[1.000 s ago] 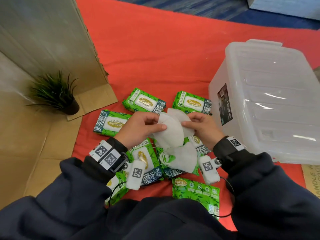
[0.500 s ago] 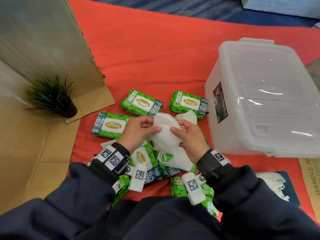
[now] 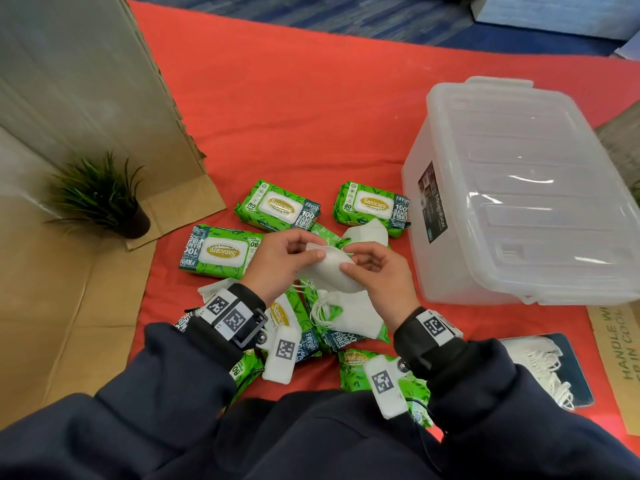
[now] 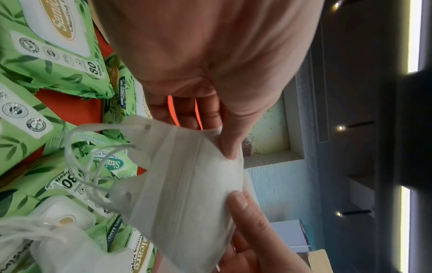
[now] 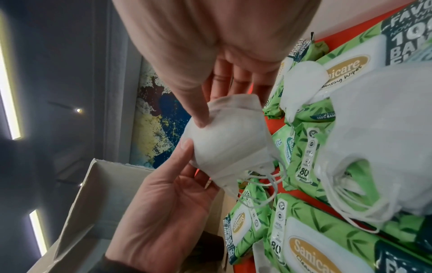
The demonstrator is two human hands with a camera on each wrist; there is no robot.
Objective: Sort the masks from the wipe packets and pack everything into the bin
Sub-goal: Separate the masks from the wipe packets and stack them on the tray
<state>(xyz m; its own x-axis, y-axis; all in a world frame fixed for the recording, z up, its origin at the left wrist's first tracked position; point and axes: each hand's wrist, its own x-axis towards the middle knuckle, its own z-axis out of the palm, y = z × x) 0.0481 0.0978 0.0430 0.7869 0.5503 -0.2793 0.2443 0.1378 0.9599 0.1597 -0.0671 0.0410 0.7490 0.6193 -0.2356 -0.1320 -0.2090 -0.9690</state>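
- My left hand [image 3: 277, 258] and right hand [image 3: 377, 275] share one white mask [image 3: 330, 271], lifted over the middle of the pile; each grip pinches it between thumb and fingers, mine on the left at its 10 o'clock edge, mine on the right at its 3 o'clock side.
- In the left wrist view the mask's ear loops [image 4: 77, 166] dangle free toward the packets below; how many masks are folded together in my grip I cannot tell.
- A second mask [image 3: 349, 315] lies on the packets at 6 o'clock of the held one, its loops bunched at its 9 o'clock end; my right wrist covers part of it.
- A third mask [image 3: 367, 233] peeks out at 1 o'clock, mostly hidden behind my fingers.
- Green wipe packets [image 3: 277, 207] are strewn over the red cloth [image 3: 294, 109]; those nearest me are cut off by my sleeves and the wrist cameras.
- The clear bin [image 3: 519, 199] stands at 3 o'clock with its lid on, its far corner running out of the head view.
- A potted plant [image 3: 100, 199] sits on cardboard at 9 o'clock.
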